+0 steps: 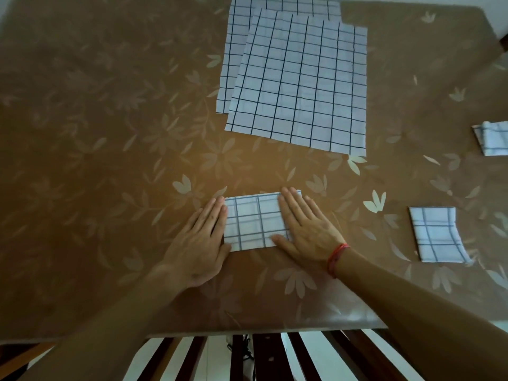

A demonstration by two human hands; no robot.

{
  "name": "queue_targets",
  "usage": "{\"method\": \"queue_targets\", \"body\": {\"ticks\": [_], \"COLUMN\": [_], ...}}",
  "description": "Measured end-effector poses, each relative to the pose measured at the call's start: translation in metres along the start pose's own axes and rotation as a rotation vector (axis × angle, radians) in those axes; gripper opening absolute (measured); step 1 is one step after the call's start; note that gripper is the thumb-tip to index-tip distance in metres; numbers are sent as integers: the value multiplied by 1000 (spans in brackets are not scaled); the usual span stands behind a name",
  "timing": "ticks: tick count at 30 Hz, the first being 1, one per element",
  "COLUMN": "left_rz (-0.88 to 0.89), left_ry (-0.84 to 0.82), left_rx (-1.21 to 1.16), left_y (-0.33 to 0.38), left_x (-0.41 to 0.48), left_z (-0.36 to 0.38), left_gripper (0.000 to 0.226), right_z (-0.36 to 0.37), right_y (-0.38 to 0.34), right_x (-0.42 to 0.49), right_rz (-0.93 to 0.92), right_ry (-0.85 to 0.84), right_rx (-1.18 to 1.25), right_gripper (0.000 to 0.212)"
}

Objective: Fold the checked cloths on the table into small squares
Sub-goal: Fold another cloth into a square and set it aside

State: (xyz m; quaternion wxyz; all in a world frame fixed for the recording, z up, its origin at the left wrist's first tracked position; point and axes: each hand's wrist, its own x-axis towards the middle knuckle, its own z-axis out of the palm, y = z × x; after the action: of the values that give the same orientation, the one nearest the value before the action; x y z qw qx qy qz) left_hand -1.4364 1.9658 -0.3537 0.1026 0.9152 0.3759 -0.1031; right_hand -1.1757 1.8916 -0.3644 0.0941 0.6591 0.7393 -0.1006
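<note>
A white cloth with a dark grid, folded into a small rectangle (255, 222), lies near the table's front edge. My left hand (199, 240) lies flat with straight fingers along its left edge. My right hand (305, 228) presses flat on its right end, thumb on the lower edge. Two unfolded checked cloths lie overlapped at the back: the top one (299, 81) and the one under it (236, 37). A folded square (437, 233) sits to the right, and another folded piece (492, 138) is at the far right edge.
The table (110, 160) wears a brown cover with pale leaf prints. Its front edge runs just below my forearms, with dark wooden chair slats (264, 356) beneath. A red thread band circles my right wrist.
</note>
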Motion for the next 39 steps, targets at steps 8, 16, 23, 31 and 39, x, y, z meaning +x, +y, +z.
{"method": "queue_targets", "body": {"ticks": [8,16,23,31,39], "left_rz": [-13,-21,-24,-27,-44], "left_ry": [-27,-21,-12,-4,44], "left_rx": [-8,-40,-93,-108,-176], "left_y": [2,3,4,5,10], "left_x": [-1,0,0,1,1], "left_z": [-3,-4,-4,-2,-9], "left_gripper": [72,74,73,73,79], "right_z": [-1,-32,-57,-61,-68], "right_y": [11,8,15,14,19], "right_x": [-9,6,46,64,57], "right_rz": [49,76,108,156,186], "right_ry": [-35,38,-10,-197,-158], "right_rx": [25,203,146,206,469], "right_gripper": [86,81,88,88,38]}}
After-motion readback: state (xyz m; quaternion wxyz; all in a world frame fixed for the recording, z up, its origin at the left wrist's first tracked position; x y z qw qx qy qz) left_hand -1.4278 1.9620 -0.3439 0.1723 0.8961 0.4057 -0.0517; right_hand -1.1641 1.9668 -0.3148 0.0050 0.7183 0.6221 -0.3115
